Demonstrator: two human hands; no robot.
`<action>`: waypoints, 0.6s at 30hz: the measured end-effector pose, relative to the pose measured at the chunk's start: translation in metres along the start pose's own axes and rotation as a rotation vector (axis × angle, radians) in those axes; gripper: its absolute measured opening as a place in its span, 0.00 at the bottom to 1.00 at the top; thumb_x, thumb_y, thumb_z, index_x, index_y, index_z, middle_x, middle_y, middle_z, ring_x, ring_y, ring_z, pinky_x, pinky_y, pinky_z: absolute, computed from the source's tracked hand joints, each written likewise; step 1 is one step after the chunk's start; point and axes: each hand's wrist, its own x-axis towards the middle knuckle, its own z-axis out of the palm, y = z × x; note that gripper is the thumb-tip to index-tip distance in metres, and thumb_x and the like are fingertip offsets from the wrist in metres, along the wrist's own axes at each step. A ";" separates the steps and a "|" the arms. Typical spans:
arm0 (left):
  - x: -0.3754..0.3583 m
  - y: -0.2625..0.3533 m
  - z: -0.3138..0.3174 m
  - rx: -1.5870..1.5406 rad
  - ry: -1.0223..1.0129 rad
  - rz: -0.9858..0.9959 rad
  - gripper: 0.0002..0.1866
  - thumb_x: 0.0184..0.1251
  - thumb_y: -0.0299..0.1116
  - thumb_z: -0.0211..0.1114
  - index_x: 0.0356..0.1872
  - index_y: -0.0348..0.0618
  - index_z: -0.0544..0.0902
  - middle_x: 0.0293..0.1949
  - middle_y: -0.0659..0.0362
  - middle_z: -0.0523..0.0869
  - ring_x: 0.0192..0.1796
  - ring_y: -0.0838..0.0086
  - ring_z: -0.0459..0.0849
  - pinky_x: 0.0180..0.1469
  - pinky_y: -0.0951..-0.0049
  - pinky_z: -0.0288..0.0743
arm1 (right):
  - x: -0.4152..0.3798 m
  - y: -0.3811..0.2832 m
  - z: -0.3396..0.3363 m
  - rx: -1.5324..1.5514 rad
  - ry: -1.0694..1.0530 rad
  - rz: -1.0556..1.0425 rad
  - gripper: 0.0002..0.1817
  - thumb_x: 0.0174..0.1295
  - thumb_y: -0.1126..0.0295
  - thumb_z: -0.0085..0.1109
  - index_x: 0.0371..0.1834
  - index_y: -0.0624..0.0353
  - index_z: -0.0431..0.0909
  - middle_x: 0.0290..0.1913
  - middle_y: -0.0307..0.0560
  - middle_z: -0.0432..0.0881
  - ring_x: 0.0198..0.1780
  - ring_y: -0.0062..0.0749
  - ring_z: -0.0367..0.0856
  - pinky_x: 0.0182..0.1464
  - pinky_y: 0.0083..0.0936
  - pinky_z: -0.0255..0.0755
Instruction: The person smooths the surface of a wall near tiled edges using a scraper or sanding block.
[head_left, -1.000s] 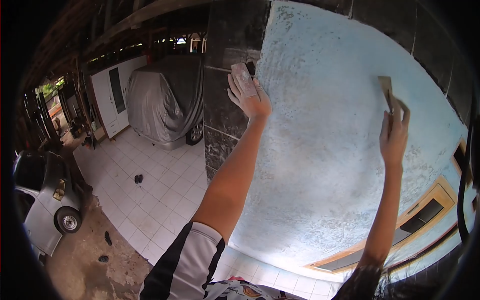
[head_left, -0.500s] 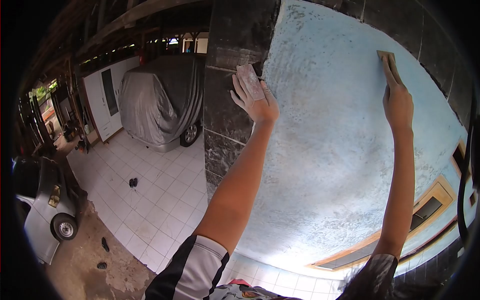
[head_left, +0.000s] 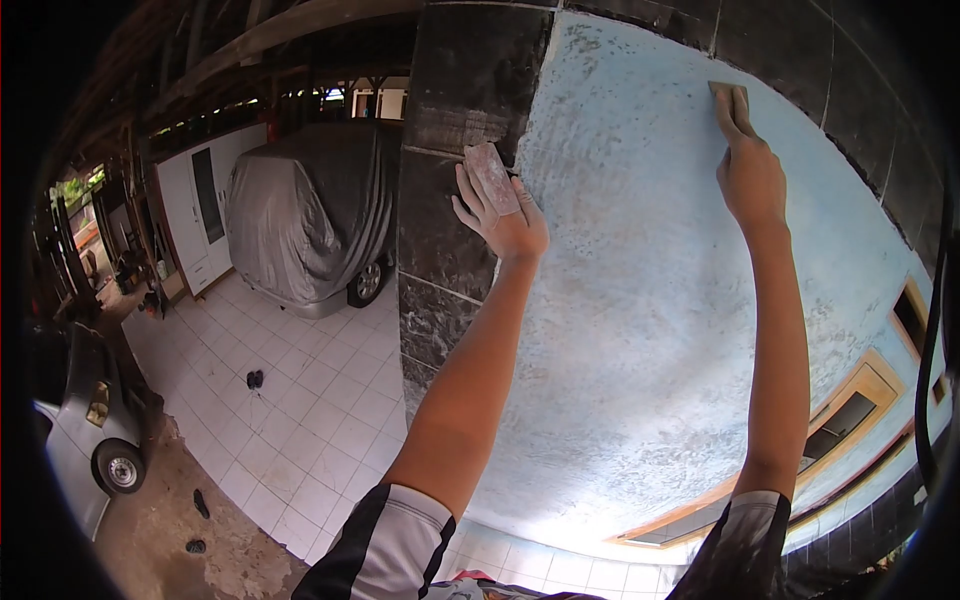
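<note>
My left hand [head_left: 508, 222] is raised against the dark tiled column [head_left: 440, 215], near its edge with the wall. A flat, reddish-grey block [head_left: 493, 180] lies across its palm and fingers, held there. On the light blue, patchy wall [head_left: 620, 250], my right hand [head_left: 752, 170] reaches up near the top edge. Its fingers press a small brownish pad [head_left: 728, 92] to the surface. Fine pale dust coats the fingers of both hands.
At the left stand a covered vehicle [head_left: 305, 215], a white cabinet [head_left: 190, 210] and a silver car [head_left: 85, 440]. Dark sandals [head_left: 255, 380] lie on the white tiled floor [head_left: 300, 400]. A wood-framed window [head_left: 850, 415] is at the lower right.
My right hand has moved left and slightly up along the blue wall with the pad. My left hand, with the block, sits slightly lower in view. The view has shifted a little.
</note>
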 end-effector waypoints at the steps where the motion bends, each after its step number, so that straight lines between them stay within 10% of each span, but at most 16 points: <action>1: 0.000 0.001 -0.001 0.003 -0.010 -0.004 0.31 0.81 0.44 0.41 0.78 0.38 0.55 0.80 0.50 0.53 0.80 0.53 0.49 0.73 0.36 0.45 | 0.004 -0.004 0.002 -0.001 0.001 0.000 0.41 0.55 0.84 0.50 0.76 0.43 0.63 0.77 0.37 0.64 0.42 0.52 0.87 0.44 0.42 0.85; 18: 0.003 0.001 -0.003 -0.031 -0.016 -0.039 0.31 0.81 0.45 0.39 0.79 0.41 0.54 0.80 0.51 0.54 0.80 0.51 0.50 0.73 0.36 0.43 | 0.053 -0.098 0.019 0.057 -0.021 -0.090 0.40 0.55 0.80 0.53 0.76 0.47 0.62 0.78 0.46 0.61 0.49 0.54 0.86 0.49 0.43 0.83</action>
